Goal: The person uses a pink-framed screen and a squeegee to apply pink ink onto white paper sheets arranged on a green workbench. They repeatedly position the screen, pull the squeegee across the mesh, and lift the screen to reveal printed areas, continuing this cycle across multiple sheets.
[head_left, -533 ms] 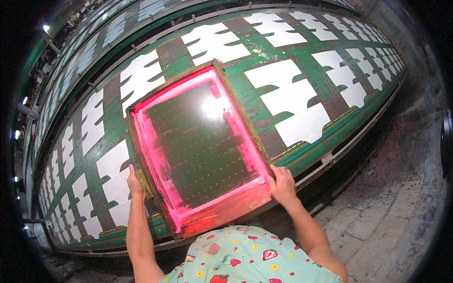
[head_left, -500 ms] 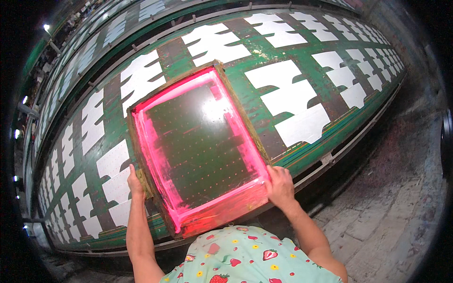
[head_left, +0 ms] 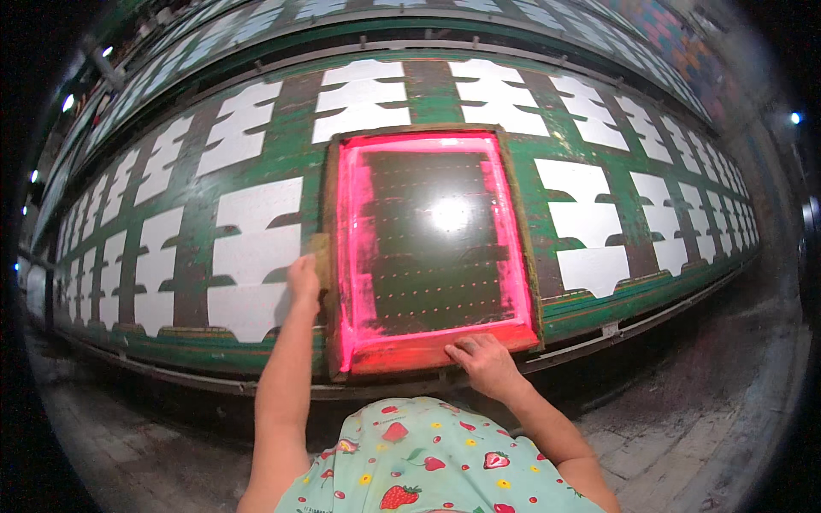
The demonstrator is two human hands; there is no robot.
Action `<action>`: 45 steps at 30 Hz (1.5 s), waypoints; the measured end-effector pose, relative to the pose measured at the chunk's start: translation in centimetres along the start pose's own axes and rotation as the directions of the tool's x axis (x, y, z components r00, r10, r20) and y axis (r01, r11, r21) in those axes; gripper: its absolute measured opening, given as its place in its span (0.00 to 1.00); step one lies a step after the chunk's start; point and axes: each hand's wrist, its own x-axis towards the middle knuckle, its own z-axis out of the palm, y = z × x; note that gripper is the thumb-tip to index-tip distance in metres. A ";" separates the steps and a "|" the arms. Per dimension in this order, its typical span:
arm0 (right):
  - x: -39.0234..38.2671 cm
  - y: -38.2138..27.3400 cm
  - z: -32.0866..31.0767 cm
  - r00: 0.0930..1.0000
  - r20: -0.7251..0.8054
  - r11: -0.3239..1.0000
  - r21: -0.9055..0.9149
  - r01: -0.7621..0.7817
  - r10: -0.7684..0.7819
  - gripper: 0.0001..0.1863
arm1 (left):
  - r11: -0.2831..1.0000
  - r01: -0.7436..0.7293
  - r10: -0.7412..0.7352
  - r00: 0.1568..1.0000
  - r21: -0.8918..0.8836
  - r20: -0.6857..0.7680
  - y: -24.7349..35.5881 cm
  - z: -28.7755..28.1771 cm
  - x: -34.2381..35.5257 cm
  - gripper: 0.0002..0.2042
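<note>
A wooden-edged screen printing frame (head_left: 432, 248) lies over the green table in front of me, its long sides running away from me. Bright pink ink borders its dark mesh, which carries rows of tiny dots. At the frame's left side, my left hand (head_left: 304, 280) is closed on the edge beside a small yellowish block (head_left: 321, 258). My right hand (head_left: 487, 368) has its fingers bent over the near rim, right of the middle, beside the pink ink. The frame hides whatever lies under it.
Cut white sheets (head_left: 256, 256) with notched edges lie in two rows along the long green table (head_left: 295, 359). More white sheets (head_left: 586, 227) are right of the frame. Another table with white pieces (head_left: 410, 13) stands behind. A paved floor (head_left: 633, 419) shows at lower right.
The frame has turned from a slant to nearly straight before me. My right hand has shifted from its near right corner to the near rim. My left hand stays at its left side.
</note>
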 end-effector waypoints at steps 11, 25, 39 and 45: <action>4.0 -2.6 -0.6 0.983 0.119 0.987 -0.097 -0.126 0.138 0.21 | 0.905 -0.343 0.393 0.900 0.251 -0.187 -1.7 1.7 -5.7 0.25; 4.4 -1.0 4.2 0.973 -0.232 0.986 -0.163 -0.045 0.006 0.21 | 0.916 -0.353 0.382 0.912 0.191 -0.148 -2.1 1.8 -5.2 0.24; 27.5 17.5 2.9 0.950 -0.306 0.984 -0.180 0.004 -0.060 0.23 | 0.927 -0.287 0.330 0.929 0.240 -0.166 -0.2 1.9 -6.1 0.22; 37.0 24.6 1.7 0.956 -0.287 0.966 -0.258 -0.017 -0.060 0.19 | 0.931 -0.253 0.306 0.934 0.263 -0.183 0.5 2.2 -6.3 0.20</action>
